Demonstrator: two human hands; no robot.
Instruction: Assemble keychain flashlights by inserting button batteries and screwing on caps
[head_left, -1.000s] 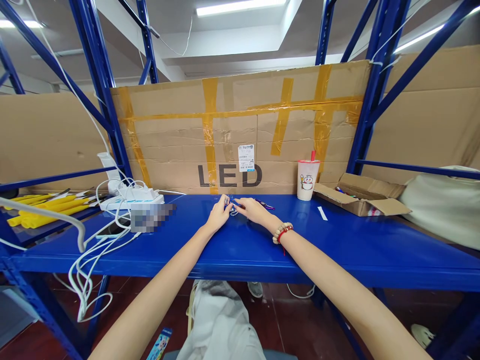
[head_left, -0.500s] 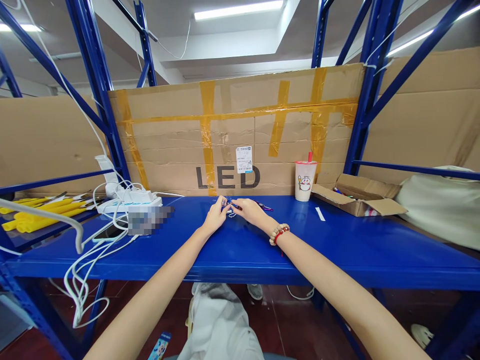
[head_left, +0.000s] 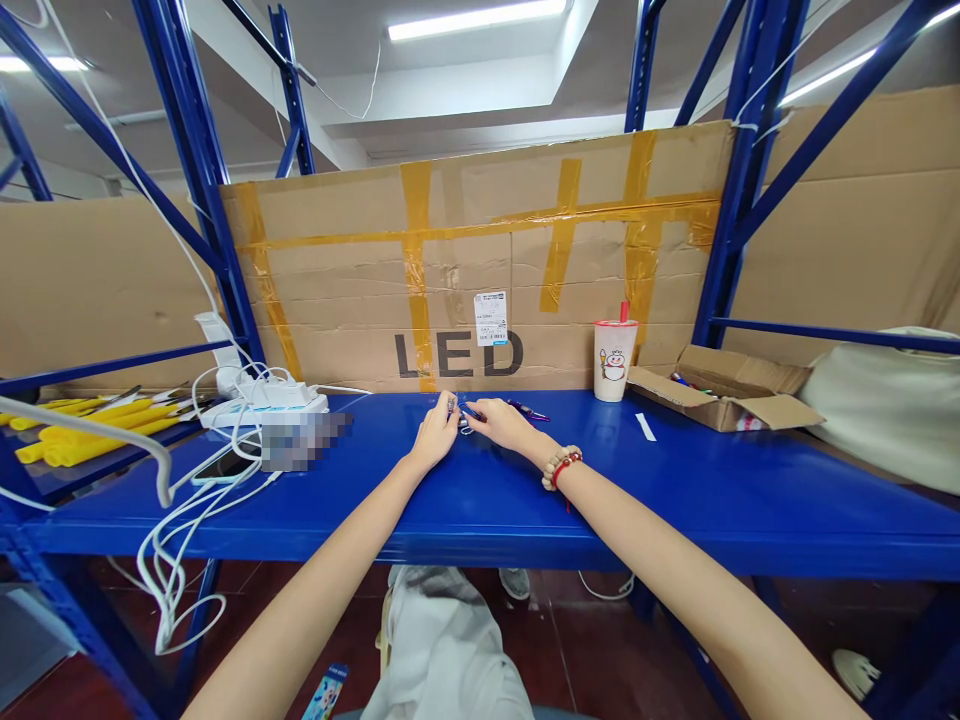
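Note:
Both my hands are close together at the back middle of the blue shelf table point(head_left: 480, 510). My left hand point(head_left: 436, 432) is closed, its fingers curled around a small shiny piece that is too small to name. Just to the right, my right hand point(head_left: 501, 424) is closed too, with a thin dark tip showing at its fingertips. Between them, on the table, a small whitish item point(head_left: 466, 430) shows in part. Behind my right hand lies a slim purple item point(head_left: 529, 411), apart from the fingers. A beaded bracelet point(head_left: 561, 466) circles my right wrist.
A white cup point(head_left: 612, 365) with a red straw stands back right, beside an open cardboard box point(head_left: 724, 410) and a white strip point(head_left: 645, 427). At left are a power strip point(head_left: 292, 400), tangled white cables point(head_left: 172, 560) and yellow-handled tools point(head_left: 112, 430). Cardboard point(head_left: 345, 290) walls the back.
My left hand has turned slightly more upright, and a small gap shows between its fingertips and my right hand's. The whole view has shifted slightly.

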